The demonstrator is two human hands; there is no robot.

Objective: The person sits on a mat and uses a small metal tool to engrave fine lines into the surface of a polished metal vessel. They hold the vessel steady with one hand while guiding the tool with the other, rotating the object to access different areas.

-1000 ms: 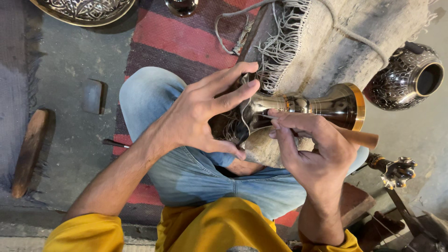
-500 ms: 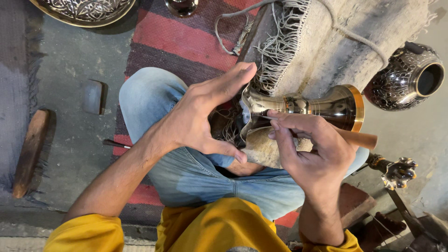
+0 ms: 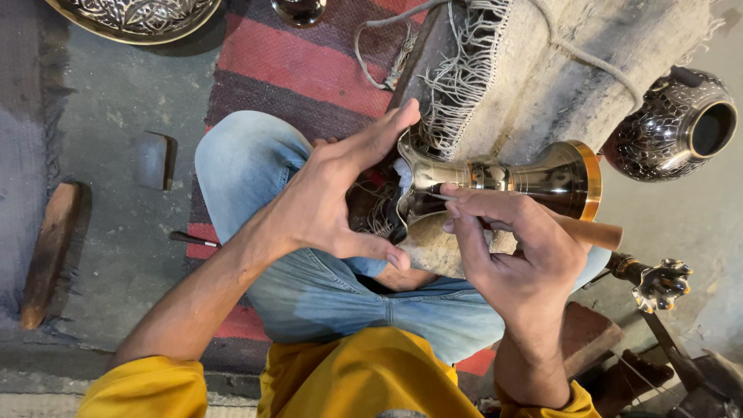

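Note:
A brass vase [image 3: 534, 176] with a flared gold-rimmed mouth lies on its side across my lap, propped against a grey fringed cloth pad [image 3: 542, 85]. My left hand [image 3: 333, 201] cups its dark engraved body, fingers spread over the top and thumb underneath. My right hand [image 3: 515, 248] pinches a wooden-handled engraving tool [image 3: 596, 231], its thin tip resting on the vase's neck. Both hands touch the vase.
I sit cross-legged in jeans on a red striped rug [image 3: 302, 70]. An engraved dark pot [image 3: 673, 128] lies at the right, an engraved tray [image 3: 139, 15] at top left. A wooden block [image 3: 46, 248] and a small tool [image 3: 193, 240] lie on the concrete floor at left.
My left hand has opened slightly and its fingers reach further over the vase; the vase has turned a little. My right hand keeps the tool on the neck.

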